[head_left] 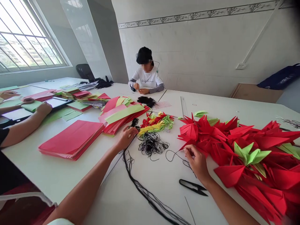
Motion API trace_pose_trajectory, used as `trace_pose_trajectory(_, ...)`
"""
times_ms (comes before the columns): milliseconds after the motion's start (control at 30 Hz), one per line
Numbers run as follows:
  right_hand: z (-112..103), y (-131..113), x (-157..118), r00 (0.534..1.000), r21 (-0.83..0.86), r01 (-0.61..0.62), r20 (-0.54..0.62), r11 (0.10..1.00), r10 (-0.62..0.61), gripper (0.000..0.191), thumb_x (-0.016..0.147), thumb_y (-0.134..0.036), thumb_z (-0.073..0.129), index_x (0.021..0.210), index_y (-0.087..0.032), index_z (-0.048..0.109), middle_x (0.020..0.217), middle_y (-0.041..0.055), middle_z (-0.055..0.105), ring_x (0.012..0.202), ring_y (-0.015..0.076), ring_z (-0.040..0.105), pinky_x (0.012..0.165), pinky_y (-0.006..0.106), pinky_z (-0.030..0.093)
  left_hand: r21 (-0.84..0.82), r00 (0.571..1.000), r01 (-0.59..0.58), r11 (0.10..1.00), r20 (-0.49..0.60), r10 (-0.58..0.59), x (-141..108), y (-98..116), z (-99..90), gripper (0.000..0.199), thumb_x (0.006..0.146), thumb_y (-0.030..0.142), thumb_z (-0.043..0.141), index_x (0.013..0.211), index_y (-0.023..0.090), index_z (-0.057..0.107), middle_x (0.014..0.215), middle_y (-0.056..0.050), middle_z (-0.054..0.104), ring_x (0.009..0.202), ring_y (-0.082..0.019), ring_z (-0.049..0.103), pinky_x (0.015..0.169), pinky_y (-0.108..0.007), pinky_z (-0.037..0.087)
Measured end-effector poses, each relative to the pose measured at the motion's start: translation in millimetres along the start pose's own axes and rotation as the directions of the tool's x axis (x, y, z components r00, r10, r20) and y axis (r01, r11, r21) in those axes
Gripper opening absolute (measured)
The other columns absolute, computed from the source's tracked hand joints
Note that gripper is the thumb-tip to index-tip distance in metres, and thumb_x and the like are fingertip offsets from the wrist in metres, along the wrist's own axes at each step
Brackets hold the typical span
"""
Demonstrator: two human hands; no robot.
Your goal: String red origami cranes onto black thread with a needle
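My right hand [196, 161] pinches a black thread [172, 157], which loops loosely above the white table. Below that hand lie black thread snips [192, 187], touching nothing I can make out. My left hand [125, 137] has its fingers curled together beside a small black thread tangle [135, 122]; what they hold is hidden. A long bundle of black cords [140, 189] runs from under the left hand toward the near edge. Between my hands sits a heap of black and white thread [151, 144]. Behind it are small folded red, yellow and green paper pieces [157, 123].
Large folded red paper shapes [255, 150] crowd the right side, a green one [249, 153] among them. A red paper stack [71, 139] and mixed coloured sheets [124, 114] lie left. A clear ruler [184, 106] lies farther back. Co-workers' hands [44, 108] work left; a person [147, 78] sits opposite.
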State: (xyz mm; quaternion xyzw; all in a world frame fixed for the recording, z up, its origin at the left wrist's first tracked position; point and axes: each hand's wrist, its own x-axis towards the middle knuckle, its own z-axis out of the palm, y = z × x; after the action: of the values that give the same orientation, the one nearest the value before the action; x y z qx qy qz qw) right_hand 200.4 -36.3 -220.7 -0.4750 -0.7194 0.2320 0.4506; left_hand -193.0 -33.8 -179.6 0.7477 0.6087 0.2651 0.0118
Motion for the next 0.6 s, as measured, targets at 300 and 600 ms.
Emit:
trace_pose_trajectory(300, 0.6, 3.3, -0.3, 1.000, -0.005, 0.007, 0.014, 1.000, -0.007, 0.029, 0.098, -0.046, 0.047, 0.084, -0.023, 0.057, 0.068, -0.0012, 0.062, 0.062, 0.0154, 0.060, 0.060, 0.026, 0.046, 0.558, 0.945, 0.304, 0.772, -0.278, -0.171, -63.8, -23.2, -61.1, 0.036, 0.095, 0.035, 0.047, 0.126, 0.021, 0.058, 0.132, -0.015, 0.058, 0.121, -0.036, 0.054, 0.102, -0.049, 0.042)
trace_pose_trajectory(600, -1.0, -0.4, -2.1, 0.999, 0.010, -0.026, 0.024, 1.000, 0.026, 0.032, 0.097, -0.050, 0.048, 0.084, -0.023, 0.059, 0.068, 0.0001, 0.063, 0.063, 0.0172, 0.062, 0.061, 0.027, 0.047, 0.605, 0.737, 0.589, 0.536, -0.131, -0.663, -134.0, -89.8, -120.2, 0.055, 0.098, 0.054, 0.036, 0.137, 0.017, 0.047, 0.147, -0.017, 0.050, 0.129, -0.038, 0.050, 0.103, -0.051, 0.042)
